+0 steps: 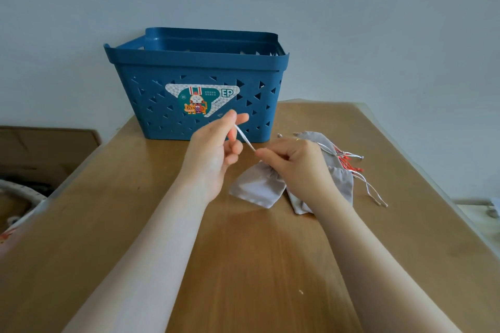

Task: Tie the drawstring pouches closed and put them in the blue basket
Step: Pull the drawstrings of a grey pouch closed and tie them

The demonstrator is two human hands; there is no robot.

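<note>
A grey drawstring pouch (257,189) lies on the wooden table (243,265), its mouth gathered under my right hand (295,165), which grips the bunched neck. My left hand (216,149) pinches the pouch's white drawstring (244,138) between thumb and forefinger and holds it taut, up and to the left. The blue basket (197,84) stands at the table's far edge, just behind my left hand. More grey pouches (338,178) with white and red cords lie in a pile to the right of my right hand, partly hidden by it.
A pale wall rises behind the basket. Left of the table sits a brown cardboard box (46,149) lower down. The table's right edge runs diagonally near the pile's loose cords (373,192).
</note>
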